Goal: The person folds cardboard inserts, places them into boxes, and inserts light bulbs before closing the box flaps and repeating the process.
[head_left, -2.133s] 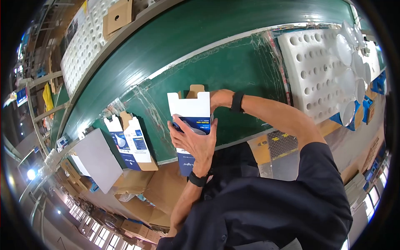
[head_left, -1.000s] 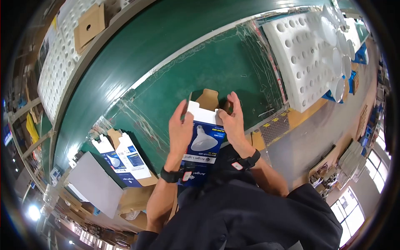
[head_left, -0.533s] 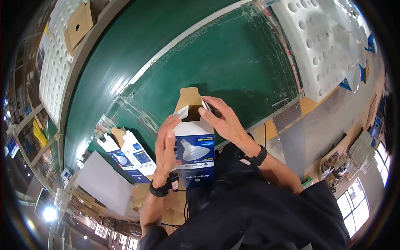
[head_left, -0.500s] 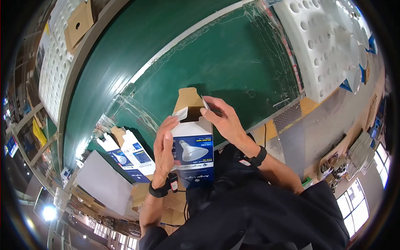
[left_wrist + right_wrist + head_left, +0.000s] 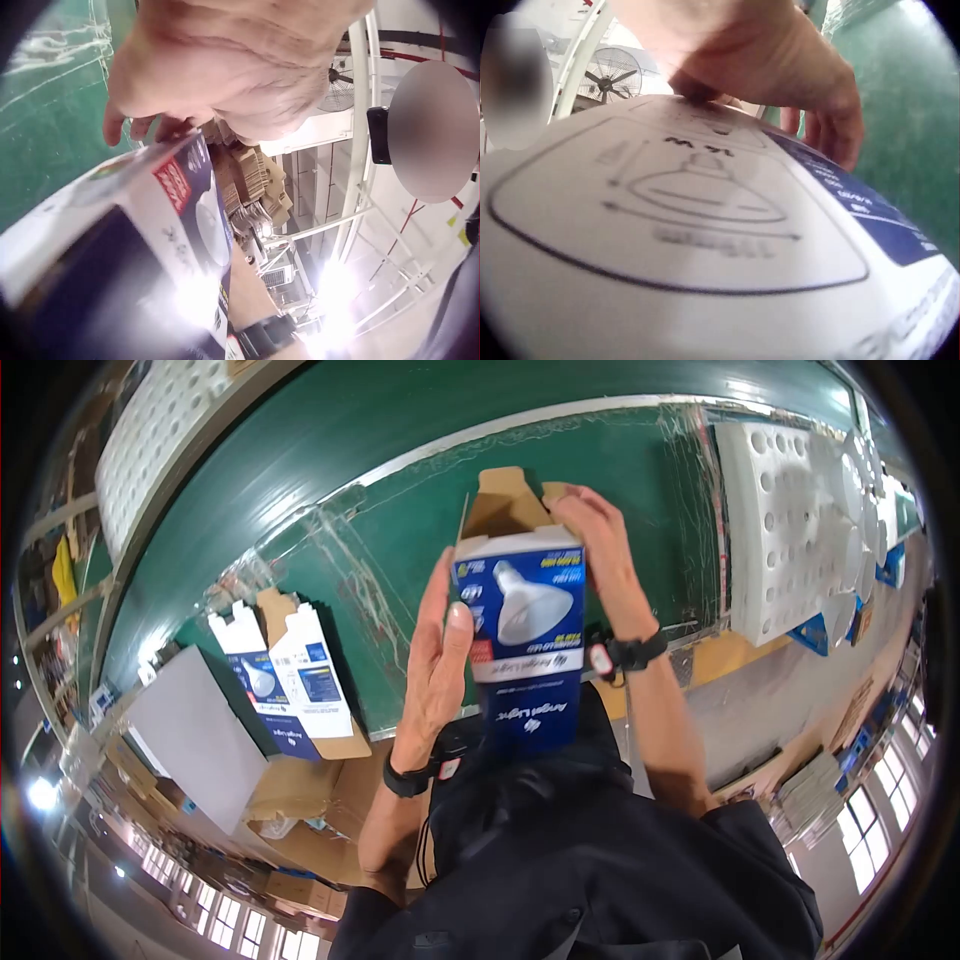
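Note:
A blue and white light bulb box (image 5: 530, 605), with a bulb picture and lettering on its front, stands in front of the person with its top open. Its brown back flap (image 5: 503, 495) points up and away. The left hand (image 5: 437, 650) grips the box's left side, thumb at the front edge. At the upper right corner, the right hand (image 5: 607, 550) holds the box by its right side flap, fingers curled over the far side. The right wrist view shows the white side panel (image 5: 705, 262) with a bulb drawing; the right fingertips are partly hidden there.
A second bulb box (image 5: 285, 680), flattened, lies on the green table (image 5: 390, 570) at left, beside a grey panel (image 5: 195, 730). White foam trays (image 5: 765, 550) holding several bulbs stand at right. An open carton (image 5: 310, 800) sits below the table's edge.
The left hand has gone from lying across the box front to its left side. The right hand has come from behind the box to the right flap. The box's top has been opened out.

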Tool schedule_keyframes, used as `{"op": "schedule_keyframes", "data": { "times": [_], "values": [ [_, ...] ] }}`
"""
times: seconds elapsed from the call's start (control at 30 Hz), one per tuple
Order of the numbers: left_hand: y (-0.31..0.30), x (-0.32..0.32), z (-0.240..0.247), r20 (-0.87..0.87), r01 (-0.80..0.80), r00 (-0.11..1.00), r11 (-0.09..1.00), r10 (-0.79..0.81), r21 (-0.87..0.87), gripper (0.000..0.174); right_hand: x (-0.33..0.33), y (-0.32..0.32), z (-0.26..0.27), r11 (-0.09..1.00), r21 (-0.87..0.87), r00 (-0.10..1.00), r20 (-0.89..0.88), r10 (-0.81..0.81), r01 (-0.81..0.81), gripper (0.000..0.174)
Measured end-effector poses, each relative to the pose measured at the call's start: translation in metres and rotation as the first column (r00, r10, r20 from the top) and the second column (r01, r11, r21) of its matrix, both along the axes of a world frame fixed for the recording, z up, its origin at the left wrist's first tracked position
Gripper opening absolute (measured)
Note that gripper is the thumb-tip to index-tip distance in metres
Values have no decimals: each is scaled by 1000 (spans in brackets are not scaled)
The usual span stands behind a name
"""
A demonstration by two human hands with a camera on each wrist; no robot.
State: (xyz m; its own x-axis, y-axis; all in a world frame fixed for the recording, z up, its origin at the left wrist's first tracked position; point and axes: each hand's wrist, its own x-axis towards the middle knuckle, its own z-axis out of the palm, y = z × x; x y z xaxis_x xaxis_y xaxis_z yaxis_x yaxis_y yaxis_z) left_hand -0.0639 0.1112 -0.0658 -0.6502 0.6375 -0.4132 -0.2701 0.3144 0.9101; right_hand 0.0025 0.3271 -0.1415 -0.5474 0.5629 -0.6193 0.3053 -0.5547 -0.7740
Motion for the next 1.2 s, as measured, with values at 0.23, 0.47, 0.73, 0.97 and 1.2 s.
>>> {"op": "schedule_keyframes", "data": {
  "times": [0.23,0.47,0.73,0.97,1.2],
  "values": [
    [-25,-31,-18,-77,222,971,974,-225,-52,69,5,-14,2,971,64,973,-25,230,-228,40],
    [-41,-18,-37,-45,320,945,945,-323,-64,65,33,-34,17,930,31,930,-12,368,-367,50],
    [-38,-19,-49,37,312,948,944,-318,110,40,44,-24,5,912,-73,912,37,408,-404,42],
    [-44,-21,-40,-61,361,932,931,-358,48,39,29,-24,4,790,48,792,39,610,-611,31],
    [-48,-18,-31,50,324,945,946,-324,1,40,29,-22,-3,675,-47,674,27,738,-737,31]
  ]
}}
